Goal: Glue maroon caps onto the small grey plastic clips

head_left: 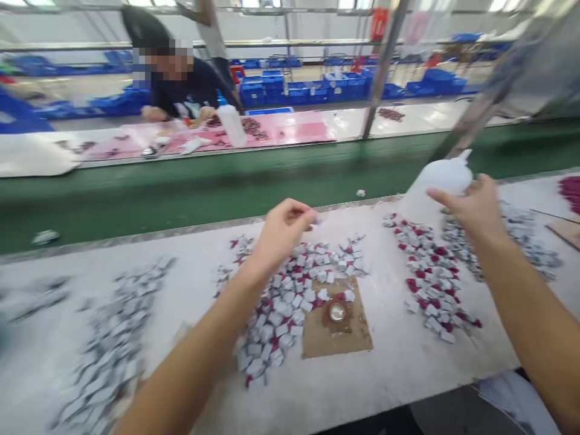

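My left hand (287, 228) is above a spread of small grey and dark red pieces (285, 302), its thumb and fingers pinched on a tiny pale item too small to name. My right hand (475, 205) has its thumb and fingers round a white squeeze bottle (426, 190), which leans with its nozzle up to the right. Under that bottle lies another cluster of grey and dark red pieces (432, 278). A brown cardboard square (335, 343) with a small round metal-like disc (337, 311) sits between the two clusters.
Grey pieces (113, 344) form a long pile at left, and more grey pieces (525, 241) lie at right. A green belt (190, 199) runs beyond my table. Across it, a person (181, 84) sits by a pink sheet (299, 127) with another bottle (232, 125). A metal post (383, 72) rises there.
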A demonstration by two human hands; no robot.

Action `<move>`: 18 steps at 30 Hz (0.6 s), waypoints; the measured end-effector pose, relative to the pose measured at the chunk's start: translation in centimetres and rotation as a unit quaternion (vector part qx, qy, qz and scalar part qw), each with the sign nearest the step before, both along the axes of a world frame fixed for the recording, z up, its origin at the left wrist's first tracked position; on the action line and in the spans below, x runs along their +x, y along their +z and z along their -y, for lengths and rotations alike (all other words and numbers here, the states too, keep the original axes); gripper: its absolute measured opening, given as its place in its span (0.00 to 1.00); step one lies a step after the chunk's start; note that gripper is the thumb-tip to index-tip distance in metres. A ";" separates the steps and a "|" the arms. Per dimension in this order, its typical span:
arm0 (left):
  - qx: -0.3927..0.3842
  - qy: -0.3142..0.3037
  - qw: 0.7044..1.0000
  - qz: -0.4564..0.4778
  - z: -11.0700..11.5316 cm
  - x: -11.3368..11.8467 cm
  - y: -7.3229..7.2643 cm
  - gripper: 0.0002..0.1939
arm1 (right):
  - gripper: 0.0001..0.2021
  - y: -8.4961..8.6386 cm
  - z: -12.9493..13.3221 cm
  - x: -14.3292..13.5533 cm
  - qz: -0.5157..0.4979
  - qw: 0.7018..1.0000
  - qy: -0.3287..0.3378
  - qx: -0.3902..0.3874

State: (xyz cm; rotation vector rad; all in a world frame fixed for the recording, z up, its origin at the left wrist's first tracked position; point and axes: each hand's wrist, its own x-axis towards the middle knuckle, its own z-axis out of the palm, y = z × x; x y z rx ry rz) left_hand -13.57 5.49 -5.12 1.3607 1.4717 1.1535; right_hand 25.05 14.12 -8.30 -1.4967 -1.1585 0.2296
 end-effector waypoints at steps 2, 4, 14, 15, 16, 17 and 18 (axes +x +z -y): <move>-0.020 -0.006 0.999 0.048 4.3 0.8 0.0 0.11 | 0.60 0.4 4.4 -2.5 -0.027 0.999 -0.028 -0.002; -0.060 -0.007 0.988 0.143 8.3 1.5 -0.3 0.13 | 0.47 0.7 10.2 -5.9 -0.041 0.996 0.077 0.028; -0.064 0.011 0.957 0.281 16.8 3.0 -1.3 0.11 | 0.12 1.1 22.6 -16.5 -0.203 0.854 0.454 -0.150; -0.059 0.012 0.960 0.272 17.2 3.0 -1.4 0.11 | 0.11 1.0 22.5 -16.5 -0.229 0.845 0.454 -0.167; -0.054 0.014 0.963 0.264 17.6 2.9 -1.5 0.10 | 0.10 0.8 22.5 -16.4 -0.240 0.838 0.456 -0.178; -0.046 0.013 0.965 0.256 17.9 2.9 -1.8 0.10 | 0.10 0.6 22.5 -16.4 -0.236 0.836 0.461 -0.181; -0.035 0.012 0.968 0.246 18.2 2.9 -2.1 0.09 | 0.09 0.4 22.7 -16.4 -0.222 0.839 0.466 -0.174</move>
